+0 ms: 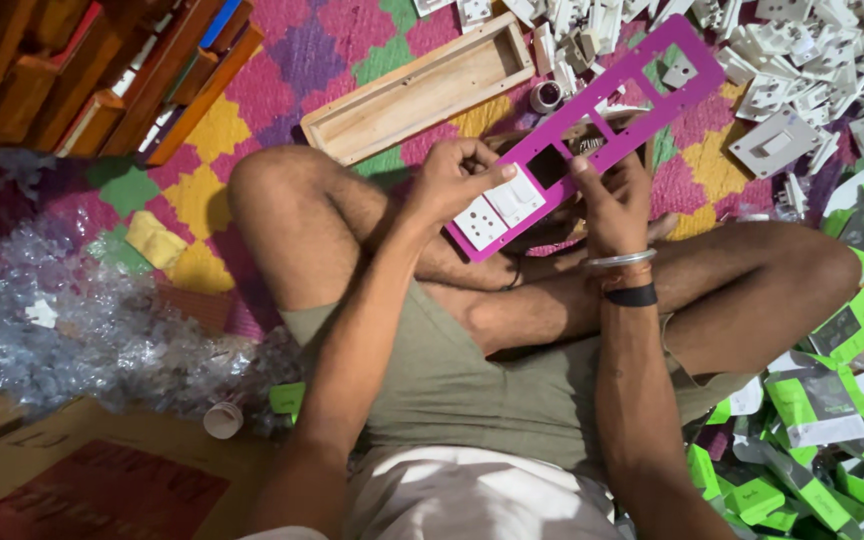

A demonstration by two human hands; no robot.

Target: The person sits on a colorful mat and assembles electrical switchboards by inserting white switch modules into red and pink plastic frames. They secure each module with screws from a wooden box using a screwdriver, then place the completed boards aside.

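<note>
The white switch parts (832, 50) and green packets (812, 440) run off the picture's right edge

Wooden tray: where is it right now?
Head view, upper middle: the wooden tray lies on the patterned mat, beyond the left knee, left of the purple plate.

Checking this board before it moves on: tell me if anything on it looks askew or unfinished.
The purple panel is only part filled: a white socket and switch sit at its near end, the other cutouts are empty. The left hand presses the switch; the right hand steadies the panel. Nothing looks cracked.
</note>
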